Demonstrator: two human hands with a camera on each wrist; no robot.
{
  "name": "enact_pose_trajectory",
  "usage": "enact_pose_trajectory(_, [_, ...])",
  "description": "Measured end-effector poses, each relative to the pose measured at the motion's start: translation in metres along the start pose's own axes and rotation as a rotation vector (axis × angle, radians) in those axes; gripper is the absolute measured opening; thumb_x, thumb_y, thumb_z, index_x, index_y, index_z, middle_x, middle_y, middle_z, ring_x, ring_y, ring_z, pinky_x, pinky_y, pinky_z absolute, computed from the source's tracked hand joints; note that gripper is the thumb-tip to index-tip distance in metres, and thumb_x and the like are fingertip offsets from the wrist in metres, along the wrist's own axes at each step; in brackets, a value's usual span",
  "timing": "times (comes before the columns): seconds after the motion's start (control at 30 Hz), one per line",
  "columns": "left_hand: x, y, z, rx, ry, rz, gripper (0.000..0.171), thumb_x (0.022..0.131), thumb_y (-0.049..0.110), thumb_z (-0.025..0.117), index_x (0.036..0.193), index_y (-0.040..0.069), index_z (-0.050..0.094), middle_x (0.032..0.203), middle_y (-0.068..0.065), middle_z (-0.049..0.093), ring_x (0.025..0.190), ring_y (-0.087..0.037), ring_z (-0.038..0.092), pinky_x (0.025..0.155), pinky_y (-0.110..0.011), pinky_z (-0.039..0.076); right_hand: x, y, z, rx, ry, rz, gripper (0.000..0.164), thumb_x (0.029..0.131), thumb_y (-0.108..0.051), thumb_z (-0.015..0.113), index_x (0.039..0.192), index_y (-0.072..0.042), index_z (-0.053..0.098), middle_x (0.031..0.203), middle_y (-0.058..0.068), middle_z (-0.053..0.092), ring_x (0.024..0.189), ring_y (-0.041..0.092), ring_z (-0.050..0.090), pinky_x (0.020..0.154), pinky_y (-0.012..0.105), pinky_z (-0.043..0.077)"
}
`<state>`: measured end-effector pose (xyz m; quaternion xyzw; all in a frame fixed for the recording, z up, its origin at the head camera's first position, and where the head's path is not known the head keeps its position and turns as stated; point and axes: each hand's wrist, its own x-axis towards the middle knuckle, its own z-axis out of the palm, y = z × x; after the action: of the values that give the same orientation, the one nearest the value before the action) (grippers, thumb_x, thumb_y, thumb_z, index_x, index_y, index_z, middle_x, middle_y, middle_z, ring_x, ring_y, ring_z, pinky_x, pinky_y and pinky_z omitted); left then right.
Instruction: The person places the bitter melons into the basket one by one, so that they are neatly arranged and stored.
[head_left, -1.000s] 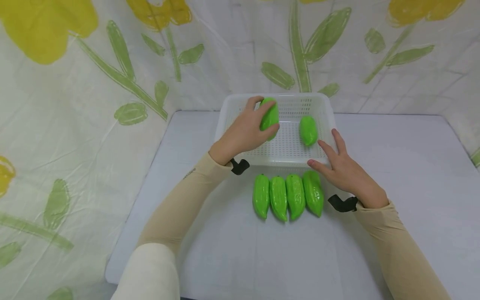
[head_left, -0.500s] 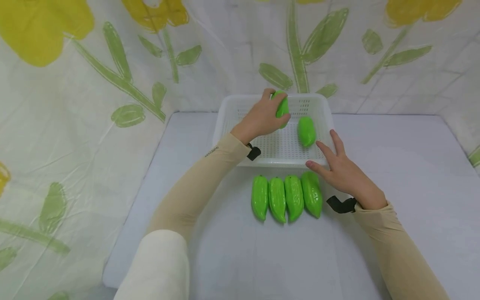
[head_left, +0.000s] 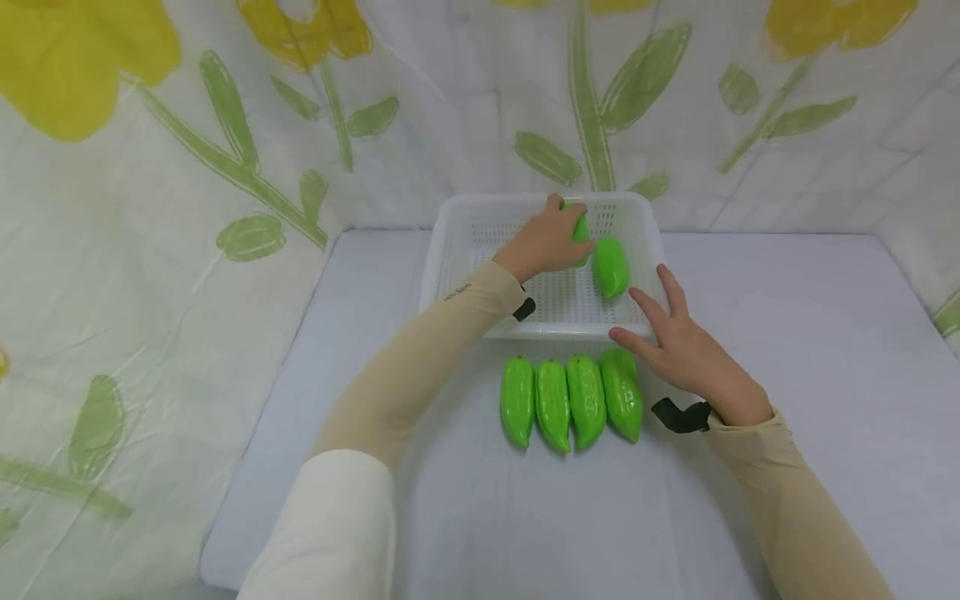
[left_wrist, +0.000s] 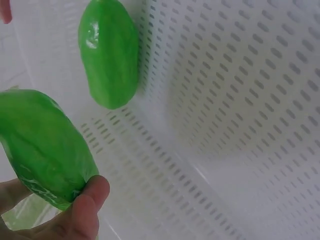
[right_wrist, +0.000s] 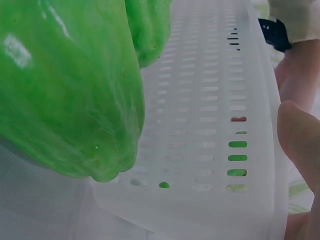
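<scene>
My left hand (head_left: 543, 242) holds a glossy green pepper (left_wrist: 45, 145) between thumb and fingers, inside the white perforated plastic basket (head_left: 555, 331). In the head view that pepper is partly hidden by the fingers. Just right of it, another green pepper (head_left: 611, 268) lies in the basket, near its right wall. My right hand (head_left: 690, 350) is at the basket's front right corner, fingers spread, with the thumb by the front rim. The right wrist view has large green peppers (right_wrist: 70, 90) close up outside the basket wall, and fingers (right_wrist: 300, 145) at the rim.
Several green peppers (head_left: 553, 406) lie side by side in a row on the pale table (head_left: 465, 517), in front of the basket. Behind the table hangs a white curtain (head_left: 465, 108) with yellow flowers and green leaves.
My left hand has carried its pepper rightward across the basket, close to the pepper lying there. My right hand has stayed at the basket corner.
</scene>
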<state>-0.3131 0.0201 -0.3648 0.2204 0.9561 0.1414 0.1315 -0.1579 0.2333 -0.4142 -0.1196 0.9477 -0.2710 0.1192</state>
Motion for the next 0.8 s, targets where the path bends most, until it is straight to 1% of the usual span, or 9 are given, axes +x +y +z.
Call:
enact_pose_trajectory(0.13, [0.009, 0.003, 0.012, 0.032, -0.056, -0.012, 0.074, 0.105, 0.048, 0.05, 0.168, 0.021, 0.022, 0.169, -0.02, 0.016, 0.132, -0.032, 0.056, 0.106, -0.043, 0.053, -0.001, 0.001, 0.002, -0.003, 0.007, -0.001, 0.089, 0.105, -0.062, 0.046, 0.167, -0.006, 0.016, 0.17, 0.01, -0.03, 0.13, 0.061, 0.051, 0.098, 0.072, 0.047])
enact_pose_trajectory(0.2, [0.012, 0.005, 0.016, 0.039, -0.078, -0.017, 0.074, 0.105, 0.048, 0.051, 0.168, 0.021, 0.022, 0.172, -0.02, 0.012, 0.141, -0.036, 0.05, 0.112, -0.047, 0.049, -0.002, 0.001, 0.002, -0.004, 0.011, -0.001, 0.089, 0.105, -0.063, 0.046, 0.167, -0.006, 0.016, 0.171, 0.01, -0.03, 0.131, 0.061, 0.05, 0.099, 0.072, 0.047])
enact_pose_trajectory(0.3, [0.016, 0.007, 0.021, 0.041, -0.104, -0.018, 0.075, 0.105, 0.047, 0.052, 0.168, 0.02, 0.021, 0.174, -0.021, 0.007, 0.15, -0.039, 0.04, 0.118, -0.049, 0.044, -0.001, 0.001, 0.003, -0.005, 0.011, -0.001, 0.089, 0.105, -0.062, 0.046, 0.167, -0.006, 0.017, 0.171, 0.009, -0.03, 0.131, 0.061, 0.051, 0.099, 0.073, 0.046])
enact_pose_trajectory(0.4, [0.018, 0.009, 0.025, 0.048, -0.116, -0.014, 0.076, 0.105, 0.048, 0.053, 0.168, 0.019, 0.021, 0.174, -0.022, 0.006, 0.152, -0.038, 0.038, 0.12, -0.048, 0.042, -0.001, -0.001, 0.002, -0.005, 0.009, -0.002, 0.089, 0.105, -0.062, 0.047, 0.167, -0.006, 0.016, 0.171, 0.009, -0.03, 0.129, 0.061, 0.053, 0.099, 0.072, 0.047])
enact_pose_trajectory(0.6, [0.02, 0.01, 0.029, 0.083, -0.115, 0.005, 0.075, 0.106, 0.048, 0.053, 0.167, 0.017, 0.024, 0.172, -0.023, 0.013, 0.146, -0.038, 0.047, 0.117, -0.047, 0.045, 0.0, -0.002, 0.001, -0.008, 0.003, 0.004, 0.089, 0.105, -0.062, 0.047, 0.167, -0.006, 0.016, 0.17, 0.01, -0.031, 0.126, 0.06, 0.055, 0.097, 0.071, 0.049])
enact_pose_trajectory(0.67, [0.021, 0.01, 0.03, 0.093, -0.12, 0.009, 0.075, 0.106, 0.048, 0.053, 0.167, 0.016, 0.024, 0.172, -0.024, 0.012, 0.147, -0.038, 0.046, 0.118, -0.047, 0.044, 0.0, -0.002, 0.001, -0.01, 0.002, 0.007, 0.089, 0.105, -0.062, 0.046, 0.167, -0.006, 0.016, 0.17, 0.01, -0.031, 0.127, 0.06, 0.055, 0.097, 0.071, 0.049])
enact_pose_trajectory(0.8, [0.025, 0.01, 0.033, 0.107, -0.131, 0.024, 0.074, 0.106, 0.047, 0.054, 0.166, 0.013, 0.026, 0.172, -0.027, 0.011, 0.151, -0.039, 0.04, 0.121, -0.046, 0.039, 0.0, -0.001, 0.001, -0.013, 0.004, 0.01, 0.089, 0.105, -0.063, 0.046, 0.167, -0.006, 0.016, 0.17, 0.01, -0.031, 0.126, 0.06, 0.056, 0.097, 0.071, 0.049])
